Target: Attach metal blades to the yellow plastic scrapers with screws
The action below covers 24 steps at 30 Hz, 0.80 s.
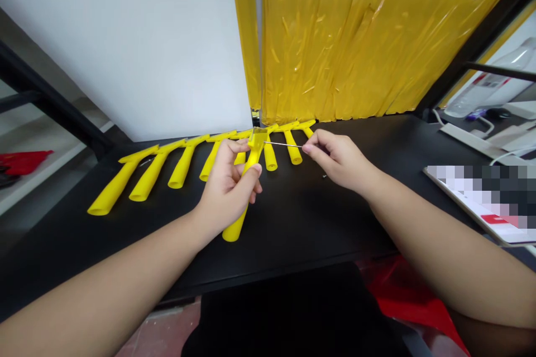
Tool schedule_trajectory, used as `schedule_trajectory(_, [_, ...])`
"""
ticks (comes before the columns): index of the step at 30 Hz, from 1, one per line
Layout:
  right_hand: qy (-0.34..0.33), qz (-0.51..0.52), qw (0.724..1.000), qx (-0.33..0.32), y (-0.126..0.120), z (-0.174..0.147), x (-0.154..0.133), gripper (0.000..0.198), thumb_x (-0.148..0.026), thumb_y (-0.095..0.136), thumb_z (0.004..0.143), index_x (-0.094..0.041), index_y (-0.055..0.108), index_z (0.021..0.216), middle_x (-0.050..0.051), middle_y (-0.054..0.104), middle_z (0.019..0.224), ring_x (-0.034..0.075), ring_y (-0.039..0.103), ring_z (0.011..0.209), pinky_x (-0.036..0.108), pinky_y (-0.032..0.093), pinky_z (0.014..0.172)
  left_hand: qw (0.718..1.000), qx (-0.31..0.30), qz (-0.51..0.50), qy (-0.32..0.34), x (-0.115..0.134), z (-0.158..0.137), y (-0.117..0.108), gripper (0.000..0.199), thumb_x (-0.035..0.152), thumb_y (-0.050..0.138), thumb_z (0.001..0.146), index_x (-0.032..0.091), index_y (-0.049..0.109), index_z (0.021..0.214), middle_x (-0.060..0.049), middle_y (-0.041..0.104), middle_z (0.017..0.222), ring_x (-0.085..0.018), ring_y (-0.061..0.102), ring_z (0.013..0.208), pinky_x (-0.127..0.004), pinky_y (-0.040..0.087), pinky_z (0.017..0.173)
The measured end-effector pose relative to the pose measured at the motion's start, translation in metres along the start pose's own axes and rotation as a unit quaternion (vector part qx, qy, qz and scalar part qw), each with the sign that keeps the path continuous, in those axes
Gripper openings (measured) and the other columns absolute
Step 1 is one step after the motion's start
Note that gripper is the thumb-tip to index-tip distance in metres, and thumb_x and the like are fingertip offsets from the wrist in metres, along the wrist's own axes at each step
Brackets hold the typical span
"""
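My left hand (pixel 226 184) is closed around a yellow plastic handle (pixel 235 227), a hollow tube with an angled head. The handle tilts, with its head away from me and its open end towards me. A thin metal rod (pixel 285 145) is pinched between the thumb and fingers of my right hand (pixel 341 159). Its far tip meets the side of the handle's head; whether it goes into a hole cannot be made out. Behind my hands, several similar yellow handles (pixel 113 187) lie in a row on the black table (pixel 318 223).
A tiny metal piece (pixel 324 176) lies on the table below my right hand. At the right edge are a tablet-like device (pixel 464 206) and a clear plastic bottle (pixel 489 89). A white panel (pixel 146 39) and yellow plastic sheeting (pixel 335 39) stand behind the table.
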State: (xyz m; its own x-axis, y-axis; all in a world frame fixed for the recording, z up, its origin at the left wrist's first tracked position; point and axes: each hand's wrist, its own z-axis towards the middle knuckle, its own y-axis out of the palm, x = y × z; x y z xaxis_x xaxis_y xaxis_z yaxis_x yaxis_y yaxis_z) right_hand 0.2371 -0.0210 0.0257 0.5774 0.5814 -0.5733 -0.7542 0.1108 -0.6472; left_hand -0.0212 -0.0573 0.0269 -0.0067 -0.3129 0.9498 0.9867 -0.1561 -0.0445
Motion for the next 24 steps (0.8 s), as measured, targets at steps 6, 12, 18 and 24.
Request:
schedule_trajectory(6, [0.002,0.030,0.999,-0.026,0.0007,-0.0008,-0.0017,0.020,-0.042,0.055,0.106,-0.024,0.057,0.098,-0.004,0.050,0.066,0.015,0.045,0.058,0.030,0.036,0.060,1.000,-0.011,0.027,0.006,0.0029,-0.0012,0.0012,0.034,0.024,0.070,0.089,0.025,0.039,0.105,-0.001,0.060,0.106,-0.006,0.062,0.052,-0.019,0.048,0.038])
schedule_trajectory(12, [-0.012,0.011,1.000,-0.009,-0.0009,-0.0001,-0.0006,0.020,-0.037,0.060,0.104,-0.023,0.055,0.090,-0.001,0.059,0.072,0.015,0.050,0.061,0.030,0.037,0.061,0.999,-0.008,0.027,0.026,0.0004,-0.0010,-0.0003,0.033,0.025,0.069,0.091,0.026,0.039,0.105,-0.002,0.059,0.117,-0.005,0.062,0.053,-0.019,0.048,0.038])
schedule_trajectory(18, [-0.006,0.007,1.000,-0.016,0.0005,0.0016,-0.0001,0.033,-0.044,0.049,0.109,-0.022,0.060,0.087,-0.002,0.056,0.067,0.015,0.048,0.059,0.031,0.037,0.062,0.999,-0.025,0.029,0.030,-0.0024,-0.0019,-0.0005,0.034,0.023,0.068,0.092,0.025,0.038,0.106,-0.001,0.061,0.109,-0.005,0.061,0.053,-0.016,0.049,0.039])
schedule_trajectory(24, [-0.025,0.025,0.999,-0.006,0.0005,-0.0010,0.0022,0.016,-0.036,0.065,0.100,-0.023,0.055,0.099,-0.003,0.059,0.074,0.014,0.050,0.060,0.028,0.038,0.059,0.998,-0.020,0.030,0.045,-0.0045,0.0007,-0.0011,0.035,0.024,0.068,0.091,0.025,0.037,0.105,-0.004,0.059,0.120,-0.003,0.061,0.053,-0.015,0.049,0.037])
